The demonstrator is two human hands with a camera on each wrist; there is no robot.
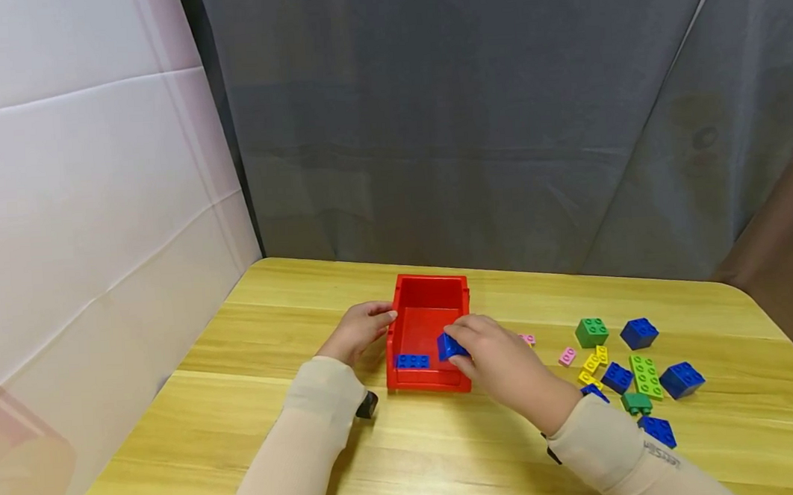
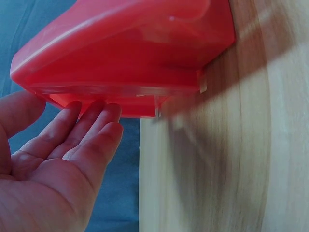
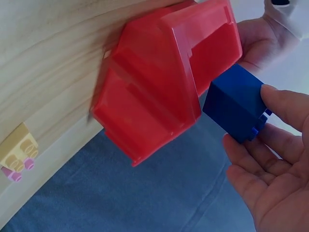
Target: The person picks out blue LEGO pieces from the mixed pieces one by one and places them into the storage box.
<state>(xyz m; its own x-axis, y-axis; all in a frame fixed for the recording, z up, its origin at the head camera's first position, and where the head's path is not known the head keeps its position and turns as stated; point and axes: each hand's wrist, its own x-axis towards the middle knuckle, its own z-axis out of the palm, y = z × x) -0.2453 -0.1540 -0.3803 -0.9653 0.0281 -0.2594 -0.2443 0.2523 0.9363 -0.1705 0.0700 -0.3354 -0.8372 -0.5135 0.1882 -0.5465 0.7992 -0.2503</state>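
Note:
A red plastic bin (image 1: pixel 432 278) stands on the table, with a blue block (image 1: pixel 412 361) lying at its near left corner inside. My left hand (image 1: pixel 363 328) is at the bin's left side; in the left wrist view its fingers (image 2: pixel 96 121) reach out fairly straight against the red wall, and the thumb is near the rim. Over the right part of the bin, my right hand (image 1: pixel 503 358) pinches another blue block (image 3: pixel 235 102) between thumb and fingertips. That block's studs face the palm in the right wrist view.
Loose blocks lie right of the bin: a green block (image 1: pixel 592 332), a light green block (image 1: pixel 646 376), yellow blocks (image 1: pixel 592 364), a pink block (image 1: pixel 567 356) and several blue blocks (image 1: pixel 639 333). A dark grey curtain (image 1: pixel 430 126) hangs behind the wooden table (image 1: pixel 407 456).

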